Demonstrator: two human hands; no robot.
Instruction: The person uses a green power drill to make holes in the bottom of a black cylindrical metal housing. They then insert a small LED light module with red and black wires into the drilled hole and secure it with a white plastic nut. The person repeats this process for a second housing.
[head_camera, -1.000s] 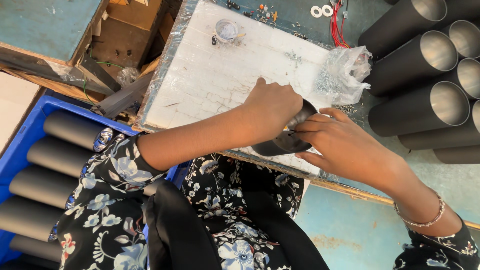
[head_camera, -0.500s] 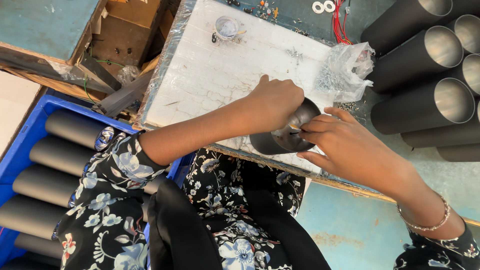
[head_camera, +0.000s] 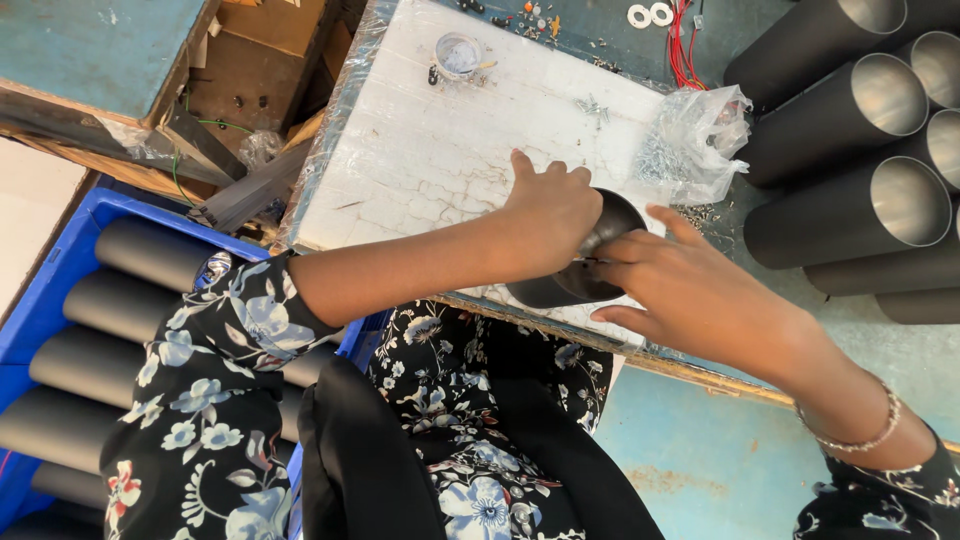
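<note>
now left hand (head_camera: 548, 212) grips black tube (head_camera: 575, 268), right hand (head_camera: 690, 295) at rim

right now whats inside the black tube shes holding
The right hand reaches its fingertips into the open mouth of the black tube, gripped by the left hand. A dark inner wall shows; anything deeper is covered by the hands.

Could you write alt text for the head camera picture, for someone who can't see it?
A person's left hand grips a black metal tube on a white board while the right hand reaches into its open end. More black tubes lie alongside.
</note>
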